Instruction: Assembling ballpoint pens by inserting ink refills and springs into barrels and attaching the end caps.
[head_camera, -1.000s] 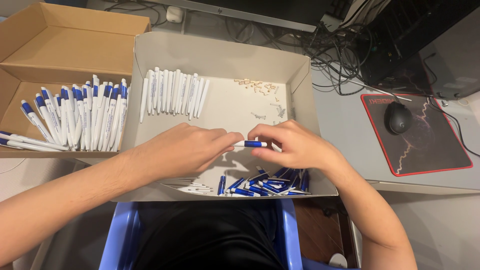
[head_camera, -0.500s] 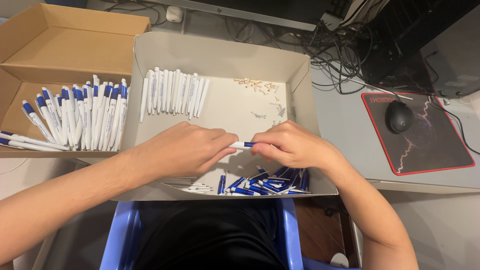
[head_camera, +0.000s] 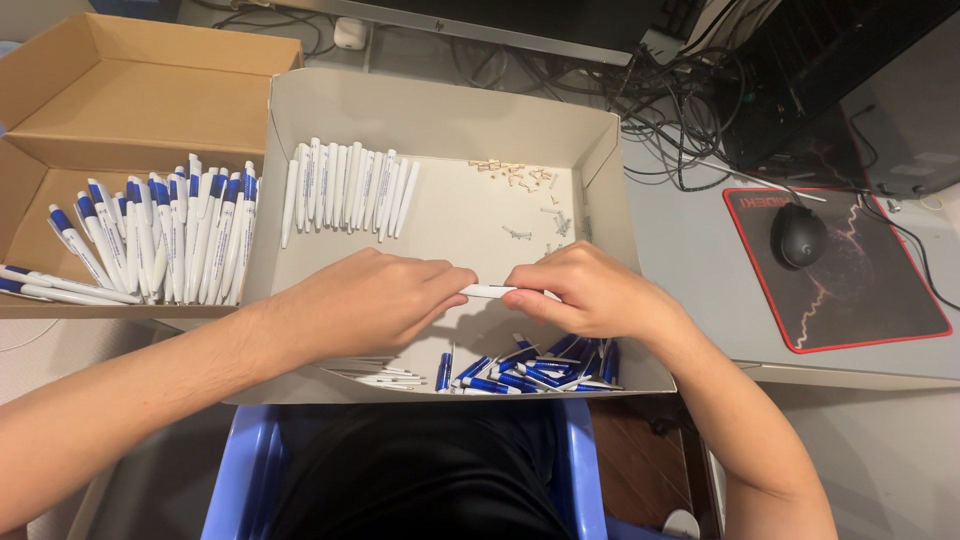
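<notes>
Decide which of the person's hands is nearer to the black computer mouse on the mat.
Right. The right hand is over the white tray, on the side toward the black computer mouse. The left hand is farther off, across the white pen both hands grip.

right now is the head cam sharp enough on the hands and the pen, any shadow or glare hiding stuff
Head view: left hand and right hand are sharp, with no motion blur; the white pen between them reads clearly; a soft shadow under the hands darkens the tray floor but hides nothing; no glare on the tray; the tiny parts at the back are too small to make out.
</notes>
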